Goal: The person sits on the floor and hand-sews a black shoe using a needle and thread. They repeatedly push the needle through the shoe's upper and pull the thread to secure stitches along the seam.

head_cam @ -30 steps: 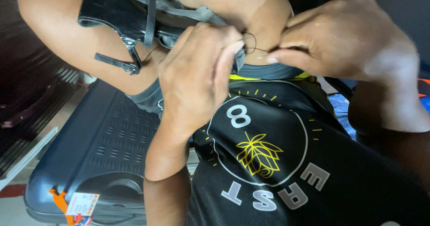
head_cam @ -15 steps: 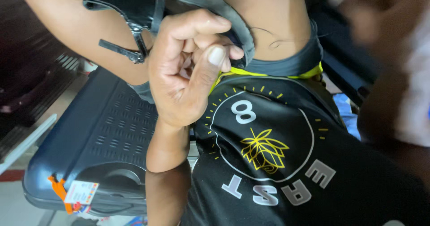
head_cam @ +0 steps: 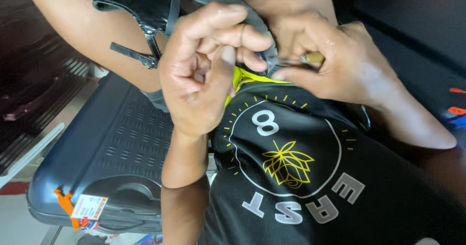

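Off to the left sits a dark hard-shell suitcase point(head_cam: 102, 152) with an orange tag point(head_cam: 65, 207) at its near corner. Above it, a black sandal point(head_cam: 141, 12) rests against a bare leg, its buckled strap point(head_cam: 127, 53) sticking out. The left hand point(head_cam: 204, 75) is curled shut, fingers pinching the sandal's grey edge point(head_cam: 264, 36) — thumb pressed up against it. Just beside it, touching the same edge, the right hand point(head_cam: 340, 65) is closed around a small tool with a yellowish handle point(head_cam: 314, 57). Below both lies a black shirt point(head_cam: 301, 177) with a round printed emblem.
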Demonstrator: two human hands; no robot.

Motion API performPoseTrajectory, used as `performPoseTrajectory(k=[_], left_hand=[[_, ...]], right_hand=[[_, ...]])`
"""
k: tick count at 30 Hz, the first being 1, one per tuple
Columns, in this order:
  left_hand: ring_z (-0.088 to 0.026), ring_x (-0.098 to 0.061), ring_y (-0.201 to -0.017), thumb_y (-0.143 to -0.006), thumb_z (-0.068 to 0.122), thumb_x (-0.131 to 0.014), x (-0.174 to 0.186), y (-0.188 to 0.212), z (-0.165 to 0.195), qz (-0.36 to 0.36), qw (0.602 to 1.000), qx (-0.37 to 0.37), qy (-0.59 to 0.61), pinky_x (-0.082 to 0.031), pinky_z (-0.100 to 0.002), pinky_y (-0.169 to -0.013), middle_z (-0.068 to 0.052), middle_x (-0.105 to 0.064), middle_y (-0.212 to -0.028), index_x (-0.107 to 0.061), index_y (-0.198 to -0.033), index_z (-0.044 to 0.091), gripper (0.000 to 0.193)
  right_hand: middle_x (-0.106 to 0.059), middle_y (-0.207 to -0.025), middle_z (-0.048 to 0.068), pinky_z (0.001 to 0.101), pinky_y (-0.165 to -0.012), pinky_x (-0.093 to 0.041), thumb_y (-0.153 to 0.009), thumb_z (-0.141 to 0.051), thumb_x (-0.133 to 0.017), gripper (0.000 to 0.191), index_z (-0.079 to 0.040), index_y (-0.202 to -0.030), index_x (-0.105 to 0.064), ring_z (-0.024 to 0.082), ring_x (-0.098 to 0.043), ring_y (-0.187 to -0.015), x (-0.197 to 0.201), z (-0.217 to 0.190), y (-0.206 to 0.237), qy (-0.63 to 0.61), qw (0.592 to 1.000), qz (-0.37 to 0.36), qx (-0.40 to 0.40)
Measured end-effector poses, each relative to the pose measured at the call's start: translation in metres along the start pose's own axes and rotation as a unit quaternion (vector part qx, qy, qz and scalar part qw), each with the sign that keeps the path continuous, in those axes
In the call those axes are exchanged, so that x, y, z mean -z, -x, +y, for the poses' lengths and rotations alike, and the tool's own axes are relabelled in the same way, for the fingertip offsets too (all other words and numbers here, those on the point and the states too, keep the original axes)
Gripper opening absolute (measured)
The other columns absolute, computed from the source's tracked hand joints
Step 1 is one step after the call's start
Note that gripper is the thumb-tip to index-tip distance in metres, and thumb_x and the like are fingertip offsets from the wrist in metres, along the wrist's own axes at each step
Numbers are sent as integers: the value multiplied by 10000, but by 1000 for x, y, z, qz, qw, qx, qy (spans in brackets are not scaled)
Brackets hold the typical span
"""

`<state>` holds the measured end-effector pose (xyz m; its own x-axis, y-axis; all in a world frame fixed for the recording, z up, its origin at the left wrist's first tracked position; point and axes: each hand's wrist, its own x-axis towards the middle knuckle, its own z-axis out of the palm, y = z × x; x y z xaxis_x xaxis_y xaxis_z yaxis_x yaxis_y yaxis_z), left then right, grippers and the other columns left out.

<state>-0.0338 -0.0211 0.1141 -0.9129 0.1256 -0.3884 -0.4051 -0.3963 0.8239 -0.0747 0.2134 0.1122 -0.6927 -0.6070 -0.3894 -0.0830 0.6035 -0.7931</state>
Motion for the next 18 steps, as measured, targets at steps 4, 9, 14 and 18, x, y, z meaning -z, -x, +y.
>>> performPoseTrajectory(k=[4,9,14,18], left_hand=[[-152,-708,-1072,-1087,-108,-508,-6,-2,1,-41,992,-56,-104,-658,-238,-775,-112,-652,-1304,-477,-1425,7,359],[-45,-679,-804,-1041,65,-787,-14,3,4,-105,931,-63,-343,-603,-184,-700,34,-693,-1104,-496,-1498,192,557],[-37,-623,-727,-939,142,-892,-19,3,5,-97,917,-60,-382,-573,-177,-678,1,-569,-1052,-384,-1555,229,803],[-40,-601,-702,-868,135,-916,-21,2,3,-77,932,-63,-348,-571,-180,-653,8,-522,-1024,-334,-1534,209,888]], right_hand=[[-742,-811,42,242,-594,-519,-923,-155,-768,141,-42,-994,-722,81,-695,-666,21,20,15,-39,997,-63,-34],[-733,-818,24,209,-586,-503,-984,-145,-707,88,-60,-1009,-712,42,-650,-643,52,6,25,-128,988,-18,-79],[-735,-906,98,291,-669,-536,-912,-165,-804,174,-10,-962,-743,124,-682,-779,26,-24,-2,31,998,39,42],[-726,-914,107,311,-667,-532,-963,-154,-775,161,-3,-1005,-737,160,-683,-782,21,-26,-22,179,979,73,72]])
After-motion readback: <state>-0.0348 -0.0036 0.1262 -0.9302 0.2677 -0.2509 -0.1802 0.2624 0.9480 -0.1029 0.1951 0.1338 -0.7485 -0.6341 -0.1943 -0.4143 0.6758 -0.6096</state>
